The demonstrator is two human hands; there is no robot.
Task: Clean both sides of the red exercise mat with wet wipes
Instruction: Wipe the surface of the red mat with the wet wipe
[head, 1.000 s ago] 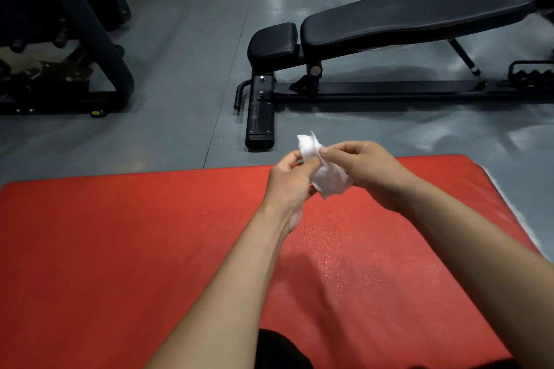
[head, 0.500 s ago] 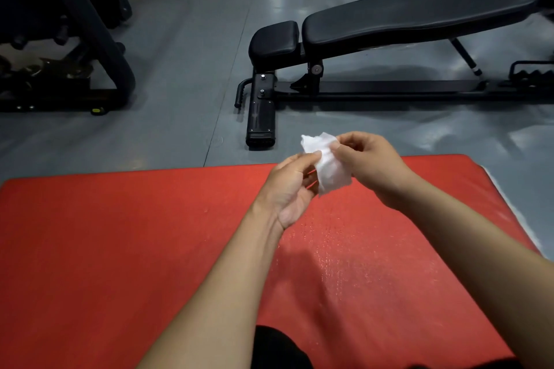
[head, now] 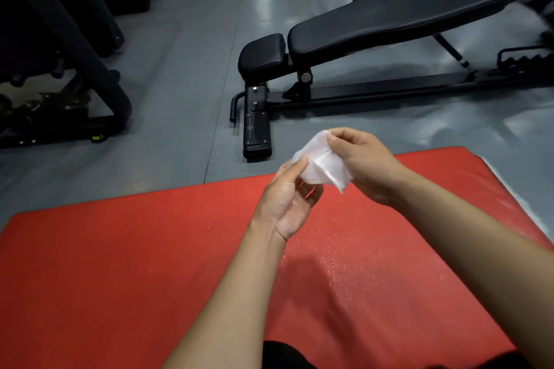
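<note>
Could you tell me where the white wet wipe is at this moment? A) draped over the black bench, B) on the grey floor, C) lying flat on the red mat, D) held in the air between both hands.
D: the wet wipe is pinched by the left hand and right hand, above the red mat.

Soft white fibrous wet wipe (head: pixel 322 168), matt red exercise mat (head: pixel 120 263) beaded with droplets, smooth black padded bench (head: pixel 395 18) upholstery, glossy grey floor (head: pixel 180 69).
</note>
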